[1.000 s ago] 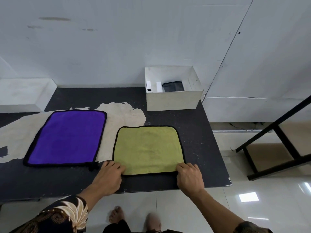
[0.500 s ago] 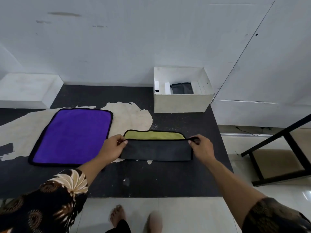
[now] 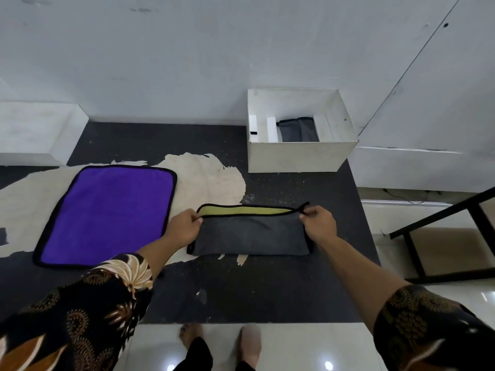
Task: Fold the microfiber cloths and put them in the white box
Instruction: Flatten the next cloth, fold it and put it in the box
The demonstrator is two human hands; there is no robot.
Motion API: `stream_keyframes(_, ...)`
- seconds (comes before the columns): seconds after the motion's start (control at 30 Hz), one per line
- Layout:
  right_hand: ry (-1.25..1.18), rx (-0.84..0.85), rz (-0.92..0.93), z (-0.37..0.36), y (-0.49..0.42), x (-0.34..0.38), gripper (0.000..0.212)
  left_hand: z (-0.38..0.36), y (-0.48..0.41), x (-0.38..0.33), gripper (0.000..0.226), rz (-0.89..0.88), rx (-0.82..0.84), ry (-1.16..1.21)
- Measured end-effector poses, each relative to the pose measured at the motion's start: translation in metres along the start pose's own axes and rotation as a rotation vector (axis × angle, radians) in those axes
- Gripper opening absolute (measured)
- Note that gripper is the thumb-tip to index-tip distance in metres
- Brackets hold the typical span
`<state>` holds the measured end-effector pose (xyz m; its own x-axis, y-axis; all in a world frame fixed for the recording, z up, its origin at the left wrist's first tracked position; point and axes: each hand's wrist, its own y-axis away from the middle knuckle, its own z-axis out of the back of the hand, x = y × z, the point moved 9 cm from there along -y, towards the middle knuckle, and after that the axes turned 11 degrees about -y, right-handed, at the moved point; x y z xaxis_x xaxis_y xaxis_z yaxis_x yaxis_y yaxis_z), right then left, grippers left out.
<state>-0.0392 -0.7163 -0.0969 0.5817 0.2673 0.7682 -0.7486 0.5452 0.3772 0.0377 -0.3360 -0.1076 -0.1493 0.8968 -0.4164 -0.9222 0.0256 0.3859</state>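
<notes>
A yellow-green cloth [image 3: 250, 234] with a grey underside and black hem lies folded in half on the black table [image 3: 241, 295], a thin yellow strip showing along its far edge. My left hand [image 3: 184, 227] pinches its top left corner. My right hand [image 3: 318, 223] pinches its top right corner, lifted slightly. A purple cloth [image 3: 107, 212] with black hem lies flat at the left. The white box [image 3: 300, 156] stands at the back right, holding a folded grey cloth [image 3: 297, 129] between white dividers.
A white block [image 3: 34, 132] sits at the table's back left by the wall. A black metal frame [image 3: 442, 231] stands on the tiled floor to the right. My feet show below the table's front edge.
Both hands lifted the yellow-green cloth's near edge and carried it to the far edge, folding it in half with the grey side up.
</notes>
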Motion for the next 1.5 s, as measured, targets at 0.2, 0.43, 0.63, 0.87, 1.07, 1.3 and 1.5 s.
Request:
stream_keyframes(0.2, 0.022, -0.057, -0.036, 0.000, -0.014, 0.000, 0.012, 0.018, -0.012, -0.016, 0.013, -0.045, -0.090, 0.035)
stream_keyframes(0.43, 0.071, -0.054, -0.058, -0.003, -0.021, -0.002, 0.008, 0.007, -0.029, -0.013, 0.014, 0.006, 0.008, -0.047)
stream_keyframes(0.63, 0.048, -0.095, -0.033, 0.002, -0.020, 0.001, 0.012, 0.024, -0.031, -0.019, 0.019, 0.028, -0.143, -0.017)
stream_keyframes(0.87, 0.272, -0.150, 0.032, 0.006, 0.015, 0.000, 0.046, 0.004, 0.004, 0.001, 0.053, 0.170, -0.093, -0.247)
stream_keyframes(1.07, 0.350, -0.085, -0.052, -0.016, 0.038, -0.025, 0.046, -0.021, 0.030, -0.001, 0.039, 0.222, -0.006, -0.217)
stream_keyframes(1.3, 0.297, -0.072, -0.083, -0.002, 0.037, -0.018, 0.038, -0.014, 0.041, -0.008, 0.034, 0.182, -0.084, 0.028)
stream_keyframes(1.5, 0.149, -0.073, -0.105, 0.019, 0.043, -0.023, 0.028, -0.012, 0.056, -0.002, 0.031, 0.173, -0.078, 0.104)
